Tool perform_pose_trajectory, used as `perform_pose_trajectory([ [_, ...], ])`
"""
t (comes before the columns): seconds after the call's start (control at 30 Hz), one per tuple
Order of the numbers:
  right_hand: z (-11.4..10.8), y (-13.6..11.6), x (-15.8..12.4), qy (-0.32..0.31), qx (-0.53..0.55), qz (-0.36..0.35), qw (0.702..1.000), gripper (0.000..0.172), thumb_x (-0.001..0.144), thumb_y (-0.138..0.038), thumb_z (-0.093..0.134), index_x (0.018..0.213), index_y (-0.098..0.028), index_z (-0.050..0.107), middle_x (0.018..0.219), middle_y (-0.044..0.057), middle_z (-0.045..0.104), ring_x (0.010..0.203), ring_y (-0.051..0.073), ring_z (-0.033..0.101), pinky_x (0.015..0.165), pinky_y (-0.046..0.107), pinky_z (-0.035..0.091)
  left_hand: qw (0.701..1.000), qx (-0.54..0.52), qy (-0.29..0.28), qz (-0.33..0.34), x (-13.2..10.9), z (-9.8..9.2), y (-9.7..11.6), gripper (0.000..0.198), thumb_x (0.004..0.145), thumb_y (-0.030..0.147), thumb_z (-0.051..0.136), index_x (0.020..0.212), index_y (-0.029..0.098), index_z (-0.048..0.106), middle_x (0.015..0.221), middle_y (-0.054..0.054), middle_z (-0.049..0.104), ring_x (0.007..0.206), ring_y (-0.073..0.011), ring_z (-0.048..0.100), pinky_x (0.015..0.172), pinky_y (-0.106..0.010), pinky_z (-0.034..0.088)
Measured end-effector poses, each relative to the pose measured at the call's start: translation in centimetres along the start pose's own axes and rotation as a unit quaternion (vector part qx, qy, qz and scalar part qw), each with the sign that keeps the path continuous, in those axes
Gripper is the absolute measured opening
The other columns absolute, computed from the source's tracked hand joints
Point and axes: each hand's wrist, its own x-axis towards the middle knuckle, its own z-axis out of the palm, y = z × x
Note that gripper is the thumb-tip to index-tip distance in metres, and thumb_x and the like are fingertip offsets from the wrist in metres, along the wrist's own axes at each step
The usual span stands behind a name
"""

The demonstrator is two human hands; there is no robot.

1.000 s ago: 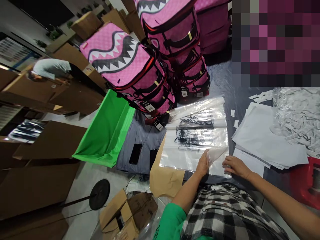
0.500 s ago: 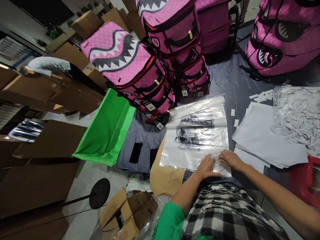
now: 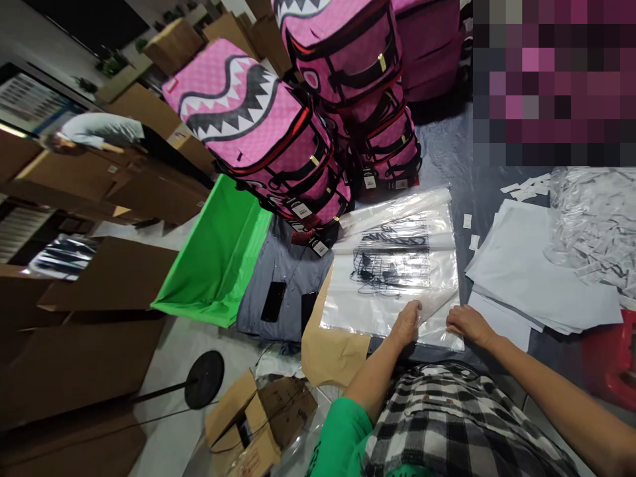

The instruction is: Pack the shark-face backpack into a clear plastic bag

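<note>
A stack of clear plastic bags (image 3: 342,301) with black print lies flat on the table in front of me. My left hand (image 3: 408,322) is at the near edge of the stack, its fingers closed on the top bag, where the film creases and lifts. At the near right corner, my right hand (image 3: 470,323) has its fingers curled and pinched on the same plastic. Brown paper (image 3: 332,354) sticks out from under the bags on the left.
Pink backpacks (image 3: 233,109) with shark-mouth prints stand behind the bags. To the right are white sheets (image 3: 536,265) and a bag of small white labels (image 3: 591,232). A green bin (image 3: 209,265) and phone (image 3: 273,301) are left. Another person (image 3: 104,132) bends over cartons.
My left hand has turned from lying flatter on the plastic to a side-on grip, and the film by it has lifted into a fold. My right hand has shifted slightly right.
</note>
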Motion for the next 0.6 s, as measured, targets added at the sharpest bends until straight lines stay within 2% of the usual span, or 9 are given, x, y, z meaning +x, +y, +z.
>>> perform_pose_trajectory([
  [0.1,-0.9,-0.1,0.9,-0.009,-0.005,-0.008,1.000,0.018,0.095,-0.024,0.060,0.079,-0.022,0.066,0.081,0.005,0.063,0.084,0.023,0.058,0.069,0.034,0.037,1.000,0.006,-0.022,0.009,0.0,-0.3,0.4,0.030,0.092,0.011,0.041,0.117,0.021,0.054,0.107,-0.005,0.058,0.101,-0.0189,0.053,0.098,-0.035,0.047],
  [0.17,-1.8,-0.5,1.8,-0.003,-0.008,-0.010,1.000,0.017,0.097,-0.025,0.058,0.082,-0.022,0.066,0.083,0.006,0.063,0.084,0.024,0.058,0.070,0.033,0.038,0.999,0.010,-0.042,0.019,-0.1,-0.3,0.8,0.022,0.095,0.023,0.052,0.116,0.022,0.057,0.109,-0.006,0.058,0.105,-0.0210,0.054,0.100,-0.037,0.046],
  [0.23,-2.5,-1.1,2.6,0.013,-0.009,-0.007,1.000,0.017,0.099,-0.026,0.056,0.085,-0.021,0.065,0.086,0.007,0.063,0.086,0.025,0.057,0.072,0.034,0.040,0.997,0.015,-0.063,0.032,-0.2,0.0,1.0,0.036,0.085,0.037,0.073,0.115,0.023,0.059,0.112,-0.006,0.057,0.107,-0.0237,0.054,0.101,-0.038,0.047],
  [0.3,-3.2,-1.8,2.9,0.034,-0.006,-0.003,0.999,0.018,0.102,-0.027,0.053,0.089,-0.021,0.064,0.088,0.007,0.063,0.089,0.026,0.057,0.076,0.035,0.041,0.997,0.021,-0.071,0.036,-0.2,0.4,1.1,0.047,0.076,0.037,0.082,0.116,0.023,0.061,0.115,-0.007,0.057,0.106,-0.0249,0.054,0.100,-0.040,0.048],
  [0.4,-3.7,-2.4,1.7,0.069,-0.001,0.013,0.998,0.021,0.106,-0.029,0.046,0.097,-0.020,0.063,0.094,0.009,0.063,0.093,0.026,0.056,0.083,0.037,0.043,0.999,0.027,-0.043,0.011,0.2,1.0,0.6,0.019,0.091,0.024,0.061,0.110,0.022,0.061,0.110,-0.007,0.057,0.099,-0.0223,0.054,0.095,-0.039,0.049],
  [0.43,-3.6,-2.5,1.0,0.074,0.001,0.016,0.997,0.021,0.106,-0.030,0.046,0.099,-0.020,0.063,0.095,0.009,0.063,0.094,0.026,0.057,0.084,0.037,0.043,0.999,0.028,-0.029,-0.002,0.4,1.1,0.4,0.016,0.094,0.019,0.052,0.107,0.021,0.061,0.106,-0.007,0.058,0.096,-0.0215,0.054,0.093,-0.038,0.049],
  [0.5,-3.0,-2.3,-0.6,0.063,0.005,0.011,0.998,0.015,0.103,-0.032,0.055,0.100,-0.021,0.064,0.094,0.008,0.063,0.091,0.025,0.058,0.081,0.036,0.043,0.999,0.026,-0.004,-0.025,0.8,1.0,-0.1,0.018,0.095,0.014,0.045,0.099,0.020,0.061,0.098,-0.006,0.059,0.094,-0.0210,0.054,0.092,-0.037,0.049],
  [0.6,-1.1,-1.5,-1.7,0.029,0.004,0.001,1.000,0.010,0.093,-0.031,0.070,0.091,-0.023,0.065,0.088,0.005,0.065,0.084,0.024,0.059,0.073,0.034,0.042,0.998,0.021,0.010,-0.051,1.2,0.6,-0.6,0.017,0.094,0.015,0.045,0.087,0.019,0.061,0.088,-0.004,0.060,0.089,-0.0202,0.054,0.088,-0.035,0.048],
])
